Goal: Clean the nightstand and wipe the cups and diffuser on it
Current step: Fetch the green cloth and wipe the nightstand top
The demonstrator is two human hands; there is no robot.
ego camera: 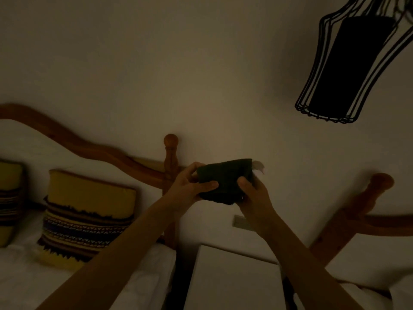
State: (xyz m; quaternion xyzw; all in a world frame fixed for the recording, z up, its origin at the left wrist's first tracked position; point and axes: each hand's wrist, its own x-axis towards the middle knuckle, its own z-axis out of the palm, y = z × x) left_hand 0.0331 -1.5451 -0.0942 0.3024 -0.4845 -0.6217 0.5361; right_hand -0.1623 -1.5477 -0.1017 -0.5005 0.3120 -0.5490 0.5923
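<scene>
Both my hands are raised in front of the wall, holding a dark folded cloth [224, 179] between them. My left hand [190, 186] grips its left end, thumb across the front. My right hand [252, 193] grips its right end from below. A small pale tag or scrap [258, 167] sticks out at the cloth's upper right corner. Below my arms stands the white nightstand [232, 278], its top bare in the part I see. No cup or diffuser is in view. The room is dim.
A bed with white sheets [26, 276] and a wooden headboard [89, 148] lies to the left, with a striped yellow cushion [87, 215] on it. A second wooden bed frame [348, 220] stands to the right. A black wire lamp [353, 63] hangs at the upper right.
</scene>
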